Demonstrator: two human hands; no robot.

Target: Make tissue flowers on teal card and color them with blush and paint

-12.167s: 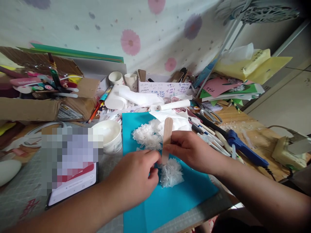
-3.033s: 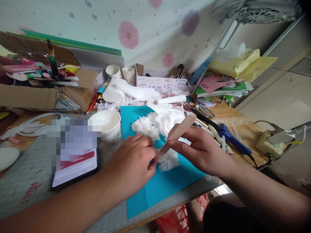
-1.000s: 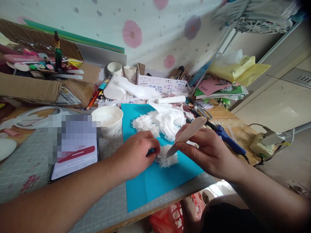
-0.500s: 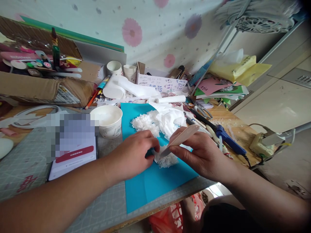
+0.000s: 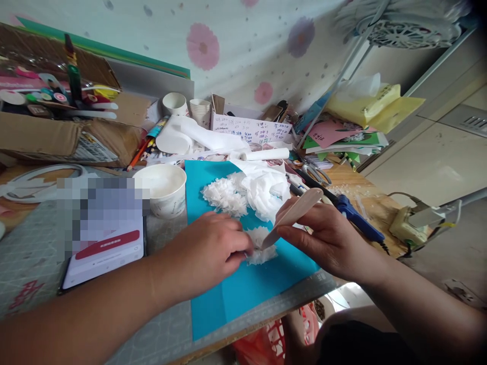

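Note:
My right hand (image 5: 323,238) grips a flat wooden stick (image 5: 292,215), tilted, with its lower tip pressed into a small white tissue flower (image 5: 261,246). That flower lies on a blue paper sheet (image 5: 247,294). My left hand (image 5: 207,253) is closed, its fingertips pinching the flower's left edge. A second fluffy white tissue flower (image 5: 224,195) and a crumpled white tissue (image 5: 268,187) lie farther back on the blue sheet.
A white paper cup (image 5: 162,190) and a phone (image 5: 101,248) sit left of the sheet on a grey cutting mat (image 5: 34,274). A blue glue gun (image 5: 357,223), scissors (image 5: 317,175), pens, stacked coloured paper (image 5: 350,134) and a cardboard box (image 5: 57,137) crowd the back and right.
Over twelve seconds the stick went from upright to tilted right, its tip staying at the flower. In the last second both hands shifted only slightly; the view drifted left.

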